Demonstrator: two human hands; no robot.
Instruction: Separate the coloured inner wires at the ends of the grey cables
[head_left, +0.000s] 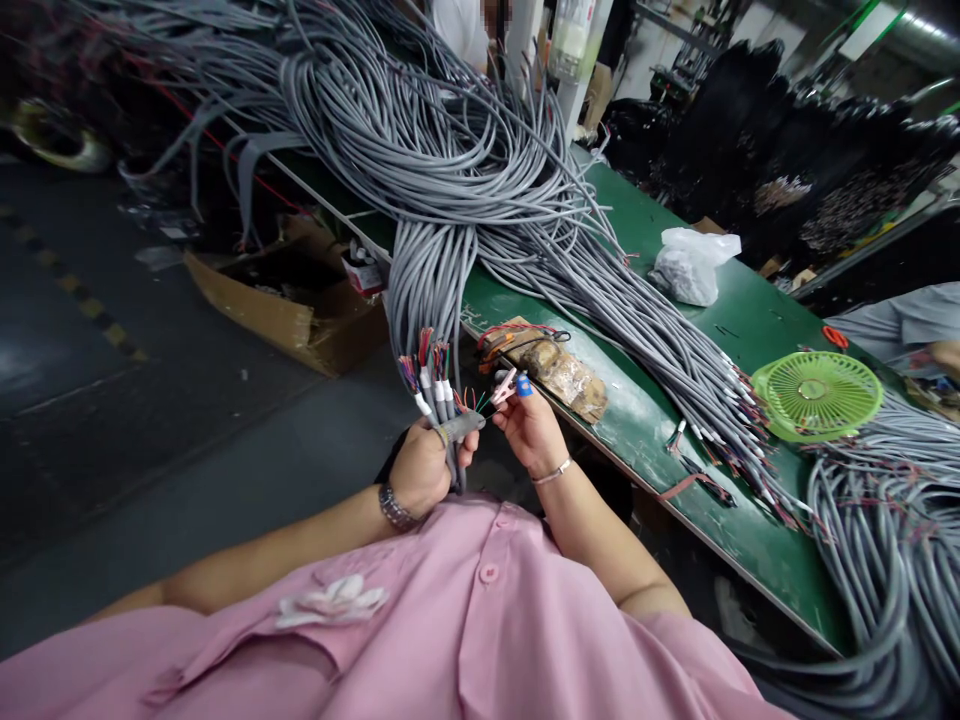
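My left hand [426,466] is closed around several grey cables [438,398] close to my chest. A grey wrap covers its index finger. White sleeves and stripped, coloured wire ends [426,345] stick up above this fist. Thin loose wires [469,400] fan out between my two hands. My right hand [531,436] is pinched beside them, with a blue band on a fingertip. In its fingers is a small pale pink clip-like piece [504,388]; its exact kind is unclear. Whether a wire is also in this pinch, I cannot tell.
Large coils of grey cable [405,150] cover the green table [637,400]. A taped brown block [562,370] lies by its edge. Farther right are a plastic bag [694,268], a green fan [816,396] and another person's sleeve [900,315]. A cardboard box [315,330] stands left.
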